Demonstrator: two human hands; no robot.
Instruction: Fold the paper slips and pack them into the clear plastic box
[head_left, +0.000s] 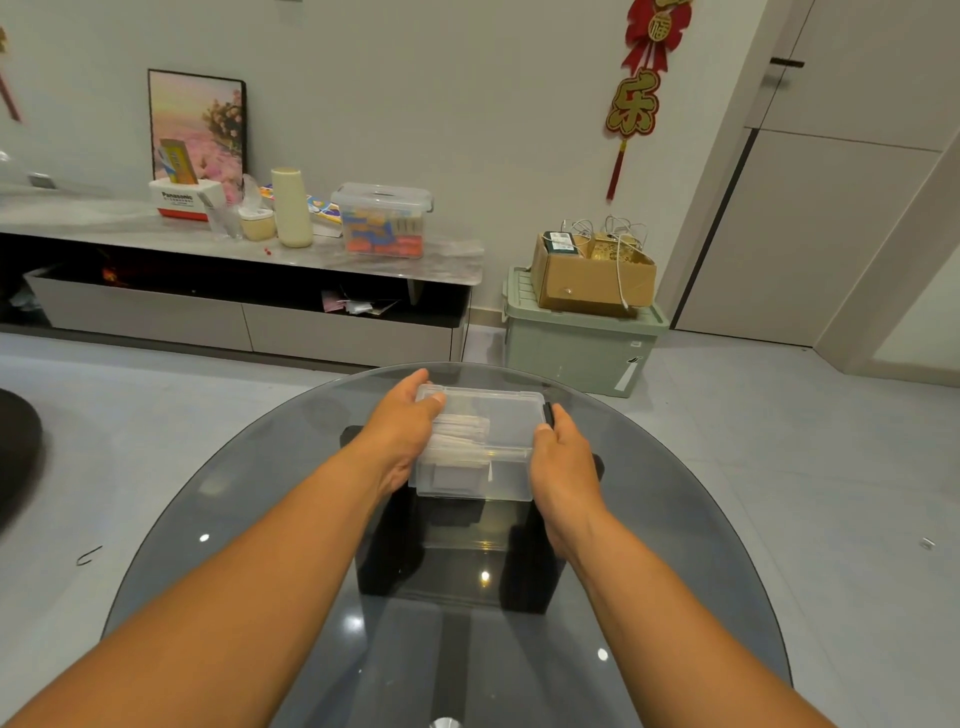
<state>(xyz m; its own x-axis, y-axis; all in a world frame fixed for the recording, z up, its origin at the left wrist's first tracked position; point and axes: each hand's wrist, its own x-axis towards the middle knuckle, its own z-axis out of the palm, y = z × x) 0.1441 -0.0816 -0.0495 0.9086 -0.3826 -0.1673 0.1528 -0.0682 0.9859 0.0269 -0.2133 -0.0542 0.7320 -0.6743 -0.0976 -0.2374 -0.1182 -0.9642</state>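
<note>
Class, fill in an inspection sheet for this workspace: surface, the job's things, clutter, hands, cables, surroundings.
Surface: round dark glass table, reflecting lights.
Job's things: clear plastic box on the table, lid on, paper slips inside.
Clutter: nothing seen on the table.
Hands: left hand and right hand grip the box's sides.
Cables: white cables in a cardboard box.
Surroundings: green bin, low cabinet, red wall ornament.

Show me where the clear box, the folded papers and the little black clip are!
clear plastic box (506, 467), head view, front right wall.
paper slips (462, 434), head view, stack seen through the lid.
black latch (548, 411), head view, right end.
</note>
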